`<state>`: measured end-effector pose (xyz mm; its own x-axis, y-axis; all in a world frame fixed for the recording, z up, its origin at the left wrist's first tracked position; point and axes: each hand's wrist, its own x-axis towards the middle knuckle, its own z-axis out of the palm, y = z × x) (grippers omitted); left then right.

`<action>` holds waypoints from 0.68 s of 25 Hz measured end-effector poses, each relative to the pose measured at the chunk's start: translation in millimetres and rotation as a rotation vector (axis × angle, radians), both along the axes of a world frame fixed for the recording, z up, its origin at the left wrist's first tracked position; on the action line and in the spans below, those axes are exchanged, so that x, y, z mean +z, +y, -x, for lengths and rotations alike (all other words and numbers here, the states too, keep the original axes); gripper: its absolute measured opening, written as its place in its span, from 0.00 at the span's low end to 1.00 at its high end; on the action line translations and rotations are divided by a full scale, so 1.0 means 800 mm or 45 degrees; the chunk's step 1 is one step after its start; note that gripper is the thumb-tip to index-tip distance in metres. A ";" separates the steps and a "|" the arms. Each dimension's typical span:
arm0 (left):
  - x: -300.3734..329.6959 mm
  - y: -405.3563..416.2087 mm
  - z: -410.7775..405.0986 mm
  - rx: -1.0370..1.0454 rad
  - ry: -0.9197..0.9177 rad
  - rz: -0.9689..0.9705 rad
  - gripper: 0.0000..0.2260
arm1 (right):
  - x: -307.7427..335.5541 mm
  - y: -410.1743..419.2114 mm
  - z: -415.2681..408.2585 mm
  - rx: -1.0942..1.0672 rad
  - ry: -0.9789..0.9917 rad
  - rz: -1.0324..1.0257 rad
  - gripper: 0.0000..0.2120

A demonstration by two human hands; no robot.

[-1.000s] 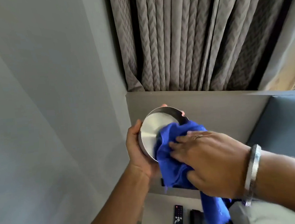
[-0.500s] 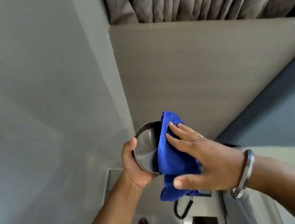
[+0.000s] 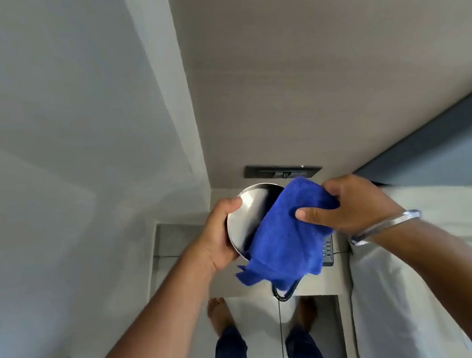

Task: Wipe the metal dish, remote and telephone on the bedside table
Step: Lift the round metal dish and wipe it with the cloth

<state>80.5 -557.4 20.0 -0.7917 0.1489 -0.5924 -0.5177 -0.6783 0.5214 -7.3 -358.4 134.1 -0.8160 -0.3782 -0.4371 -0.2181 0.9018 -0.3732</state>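
Step in hand, by my read: wiping the metal dish (image 3: 245,220), lifted clear of the surface (image 3: 318,284) and tilted on edge, open face toward the camera. Left hand (image 3: 219,234) is clamped on the dish rim, thumb over the front edge. Right hand (image 3: 357,205) is closed on the blue cloth (image 3: 283,240), bunched between thumb and fingers, cloth covering the right part of the dish and hanging below it.

To do it well: keep the left grip on the rim only, sweep the cloth round the bowl and then the rim, rotate the dish to reach the part under the thumb — smooth metal, likely slippery.

Telephone (image 3: 328,252) is mostly hidden behind the cloth; keypad edge and coiled cord (image 3: 285,294) show, cord hanging off the front of the surface. Remote not visible.

Room: pale surface in a corner, grey wall left, panel behind with a dark switch plate (image 3: 282,170), bed (image 3: 407,263) with white bedding just right. Bare feet on the floor (image 3: 258,319) below.
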 end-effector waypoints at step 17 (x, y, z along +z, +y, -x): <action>-0.426 0.025 -0.014 0.375 -0.450 1.113 0.11 | -0.254 0.157 -0.007 -1.097 -0.528 0.894 0.33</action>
